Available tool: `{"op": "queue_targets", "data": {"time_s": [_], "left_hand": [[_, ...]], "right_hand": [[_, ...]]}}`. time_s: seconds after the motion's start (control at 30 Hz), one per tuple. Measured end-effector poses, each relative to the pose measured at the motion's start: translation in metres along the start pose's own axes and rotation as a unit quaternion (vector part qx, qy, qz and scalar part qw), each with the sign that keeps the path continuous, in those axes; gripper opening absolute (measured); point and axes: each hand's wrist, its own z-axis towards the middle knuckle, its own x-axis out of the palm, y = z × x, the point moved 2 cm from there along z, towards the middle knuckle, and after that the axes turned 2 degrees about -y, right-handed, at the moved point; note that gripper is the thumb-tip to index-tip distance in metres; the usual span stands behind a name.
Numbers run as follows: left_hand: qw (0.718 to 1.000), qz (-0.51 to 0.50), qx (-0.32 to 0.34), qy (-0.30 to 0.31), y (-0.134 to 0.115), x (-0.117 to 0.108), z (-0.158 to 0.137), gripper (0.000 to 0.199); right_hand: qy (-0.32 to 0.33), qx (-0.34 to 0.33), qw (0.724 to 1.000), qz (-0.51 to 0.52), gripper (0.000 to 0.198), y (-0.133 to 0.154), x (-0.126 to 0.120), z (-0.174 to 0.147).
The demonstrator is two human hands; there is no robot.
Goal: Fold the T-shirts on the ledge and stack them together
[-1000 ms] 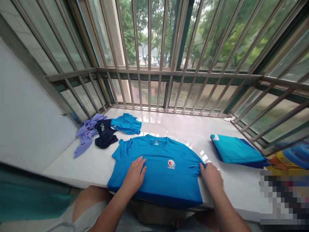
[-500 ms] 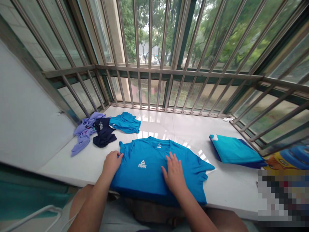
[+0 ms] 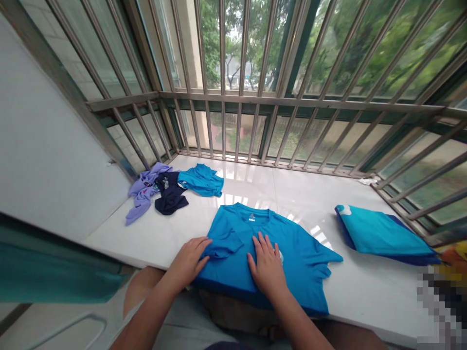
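A bright blue T-shirt (image 3: pixel 295 253) lies on the white ledge (image 3: pixel 365 287) in front of me, its left side folded inward over the chest. My left hand (image 3: pixel 189 260) rests on the folded left edge, fingers on the tucked sleeve. Flat on the shirt's middle, with spread fingers, lies my right hand (image 3: pixel 268 267), partly covering a small logo. The right sleeve still sticks out to the side.
A pile of a lilac garment (image 3: pixel 144 194), a navy one (image 3: pixel 170 197) and a blue one (image 3: pixel 202 180) lies at the back left. Folded blue clothes (image 3: pixel 379 233) are stacked at the right. Metal window bars (image 3: pixel 233 102) enclose the ledge.
The shirt's left side has been folded inward, hiding the PEAK print. My left hand moved right along with the fold; my right hand stays pressed on the middle.
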Motion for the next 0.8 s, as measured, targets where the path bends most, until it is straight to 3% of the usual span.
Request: {"op": "queue_targets", "data": {"time_s": [0.17,0.5,0.63,0.8], "left_hand": [[0.996,-0.085,-0.028,-0.026,0.028,-0.011,-0.012,0.034],[0.982,-0.159,-0.082,-0.055,0.040,-0.011,-0.011,0.029],[0.984,-0.155,-0.074,-0.052,0.039,-0.012,-0.011,0.027],[0.984,-0.155,-0.078,-0.043,0.039,-0.014,-0.010,0.029]], "right_hand": [[-0.001,0.004,1.000,-0.011,0.067,-0.001,0.003,0.001],[-0.018,-0.001,0.999,-0.026,0.058,-0.002,-0.003,0.007],[-0.047,-0.014,0.999,-0.010,0.042,0.024,-0.027,0.044],[0.029,-0.031,0.999,0.011,0.039,0.086,-0.034,0.124]]}}
